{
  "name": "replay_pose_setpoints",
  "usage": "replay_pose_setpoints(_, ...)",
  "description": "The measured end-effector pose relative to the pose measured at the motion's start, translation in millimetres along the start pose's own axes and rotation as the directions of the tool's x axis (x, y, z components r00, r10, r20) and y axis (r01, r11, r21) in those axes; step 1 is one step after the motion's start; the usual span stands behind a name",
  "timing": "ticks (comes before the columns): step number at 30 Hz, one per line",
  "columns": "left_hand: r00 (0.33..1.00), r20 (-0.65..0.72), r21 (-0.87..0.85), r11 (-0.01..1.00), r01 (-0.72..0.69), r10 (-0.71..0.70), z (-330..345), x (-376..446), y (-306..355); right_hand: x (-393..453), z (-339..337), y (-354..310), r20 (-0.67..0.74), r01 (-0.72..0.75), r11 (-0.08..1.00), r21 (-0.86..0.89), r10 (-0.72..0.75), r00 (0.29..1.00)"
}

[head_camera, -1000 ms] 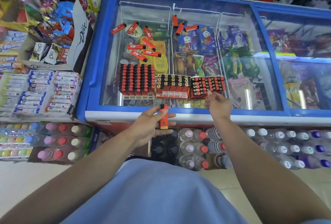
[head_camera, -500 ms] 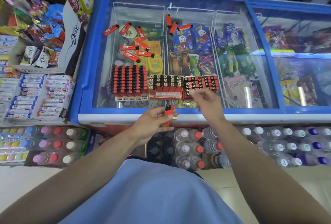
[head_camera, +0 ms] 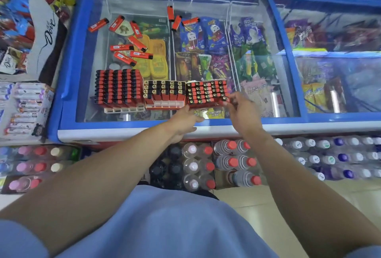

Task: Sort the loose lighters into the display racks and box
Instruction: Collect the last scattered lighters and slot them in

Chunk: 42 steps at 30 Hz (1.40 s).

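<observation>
Three lighter holders stand in a row on the freezer's glass lid [head_camera: 257, 67]: a full red-and-black rack [head_camera: 118, 88], a partly filled rack [head_camera: 164, 94] and a packed box [head_camera: 207, 94]. Several loose red lighters [head_camera: 132, 48] lie behind the racks, with three more lighters [head_camera: 177, 19] further back. My left hand [head_camera: 183, 121] reaches to the box's near left corner with its fingers stretched against the front edge. My right hand [head_camera: 241, 111] is at the box's near right corner and pinches a red lighter [head_camera: 224, 103] in its fingertips.
The freezer holds ice-cream packets under the glass. Cases of bottled drinks [head_camera: 226, 160] are stacked on the floor below its front edge. A Dove chocolate box [head_camera: 47, 30] and trays of small tubes [head_camera: 28, 105] sit to the left.
Both hands moved forward to the box. The lighter that my left hand held is no longer in it; a red lighter now shows at my right fingertips.
</observation>
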<state>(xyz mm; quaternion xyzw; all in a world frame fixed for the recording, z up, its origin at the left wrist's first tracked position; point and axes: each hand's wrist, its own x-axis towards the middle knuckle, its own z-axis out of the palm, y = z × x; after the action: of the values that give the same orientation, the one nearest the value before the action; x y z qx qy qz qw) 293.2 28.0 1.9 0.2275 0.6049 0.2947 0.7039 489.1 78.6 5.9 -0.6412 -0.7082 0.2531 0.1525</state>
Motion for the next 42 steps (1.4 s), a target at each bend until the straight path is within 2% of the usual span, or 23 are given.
replay_pose_setpoints(3,1.0,-0.005,-0.014,1.0,-0.013,0.013,6,0,2,12,5,0,0.089,0.12,0.991,-0.052,-0.115,0.989)
replay_pose_setpoints(13,0.998,-0.067,0.015,1.0,-0.018,0.019,5,9,-2,25,6,9,0.2,0.178,0.979,-0.102,-0.155,0.967)
replay_pose_setpoints(19,0.996,-0.068,0.044,0.997,-0.056,0.059,2,-3,-6,20,15,2,-0.003,0.182,0.971,-0.153,-0.185,0.983)
replay_pose_setpoints(22,0.979,-0.082,0.117,0.977,-0.179,0.189,-7,-23,1,13,18,-18,-0.145,0.262,0.961,-0.086,-0.273,0.951)
replay_pose_setpoints(24,0.925,-0.147,0.157,0.931,-0.329,0.352,-17,-38,14,14,14,-43,-0.202,0.325,0.945,-0.015,-0.322,0.925)
replay_pose_setpoints(27,0.774,-0.328,0.197,0.84,-0.505,0.542,-49,-49,48,29,8,-83,-0.157,0.337,0.94,0.053,-0.325,0.932)
replay_pose_setpoints(29,0.644,-0.41,0.343,0.763,-0.548,0.646,-81,-49,75,44,7,-109,-0.113,0.345,0.937,0.054,-0.338,0.934)
replay_pose_setpoints(31,0.575,-0.436,0.476,0.72,-0.505,0.692,-117,-42,101,59,10,-134,-0.036,0.349,0.935,0.06,-0.347,0.937)
replay_pose_setpoints(32,0.582,-0.429,0.527,0.714,-0.46,0.691,-135,-37,112,67,15,-146,0.012,0.354,0.933,0.061,-0.355,0.935)
replay_pose_setpoints(34,0.644,-0.397,0.644,0.699,-0.313,0.654,-172,-21,129,86,30,-168,0.129,0.336,0.94,0.061,-0.341,0.931)
replay_pose_setpoints(35,0.677,-0.374,0.717,0.661,-0.223,0.634,-190,-10,136,97,40,-178,0.197,0.309,0.95,0.049,-0.312,0.929)
replay_pose_setpoints(37,0.762,-0.278,0.834,0.54,-0.111,0.585,-223,19,144,117,64,-194,0.298,0.252,0.968,-0.005,-0.239,0.924)
replay_pose_setpoints(39,0.853,-0.155,0.891,0.444,-0.098,0.498,-248,54,148,135,89,-204,0.343,0.2,0.978,-0.056,-0.17,0.924)
replay_pose_setpoints(42,0.941,-0.093,0.974,0.227,0.018,0.327,-274,106,146,163,122,-216,0.374,0.119,0.982,-0.146,-0.057,0.926)
